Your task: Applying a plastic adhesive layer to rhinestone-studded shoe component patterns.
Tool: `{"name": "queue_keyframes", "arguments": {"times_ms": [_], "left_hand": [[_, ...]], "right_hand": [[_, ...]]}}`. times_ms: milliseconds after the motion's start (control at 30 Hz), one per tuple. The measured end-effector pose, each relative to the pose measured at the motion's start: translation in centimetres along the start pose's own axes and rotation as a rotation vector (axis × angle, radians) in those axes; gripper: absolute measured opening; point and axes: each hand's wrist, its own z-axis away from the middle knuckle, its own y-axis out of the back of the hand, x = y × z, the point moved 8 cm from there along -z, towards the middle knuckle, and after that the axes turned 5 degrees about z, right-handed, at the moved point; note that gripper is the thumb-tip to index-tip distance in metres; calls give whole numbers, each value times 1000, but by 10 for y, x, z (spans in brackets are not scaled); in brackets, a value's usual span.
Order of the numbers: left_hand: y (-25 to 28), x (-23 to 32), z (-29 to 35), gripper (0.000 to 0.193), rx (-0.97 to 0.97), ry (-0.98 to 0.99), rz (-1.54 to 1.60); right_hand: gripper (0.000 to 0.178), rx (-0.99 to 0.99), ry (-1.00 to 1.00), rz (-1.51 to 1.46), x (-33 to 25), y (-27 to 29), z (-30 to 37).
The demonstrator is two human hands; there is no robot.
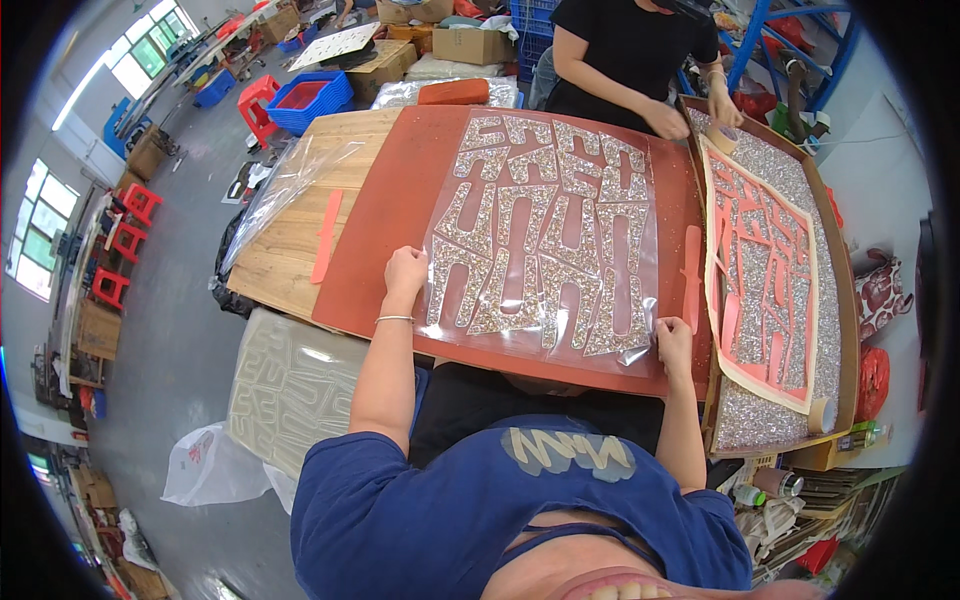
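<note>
Hands at opposite margins: the left hand [406, 270], fingers drawn together, is pinching the left edge of a glitter-patterned clear sheet [542, 225] partway along, while the right hand [675, 342], similarly closed, is pinching it by the near right corner. The sheet is lying between and mostly beyond the hands on the red-brown surface [380, 205], its long axis apparently running away from them, the right hand sitting closer to its near edge.

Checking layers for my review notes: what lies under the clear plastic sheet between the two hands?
The red-brown board lies under the clear plastic sheet, showing through gaps between the glittery shapes. Whatever lies directly beneath those shapes is covered and cannot be seen.
</note>
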Motion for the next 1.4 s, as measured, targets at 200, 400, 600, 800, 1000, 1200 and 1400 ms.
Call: {"name": "queue_keyframes", "arguments": {"times_ms": [200, 400, 600, 800, 1000, 1200, 1400], "left_hand": [[7, -2, 4, 24, 108, -51, -60], [13, -2, 6, 23, 168, -62, -119], [13, 1, 11, 23, 206, -90, -194], [12, 4, 13, 23, 203, -109, -221], [12, 3, 15, 24, 185, -74, -243], [13, 9, 20, 26, 223, -95, -254], [9, 16, 24, 22, 270, -161, -292]], "right_hand": [[20, 69, 162, 233, -27, -5, 5], [17, 101, 319, 289, -48, -14, 11], [15, 154, 338, 294, -49, -12, 16], [15, 170, 422, 210, -56, -9, 23], [17, 131, 470, 210, -54, -10, 21], [13, 86, 397, 42, -35, -13, 6], [13, 141, 538, 87, -47, -12, 10]]}}
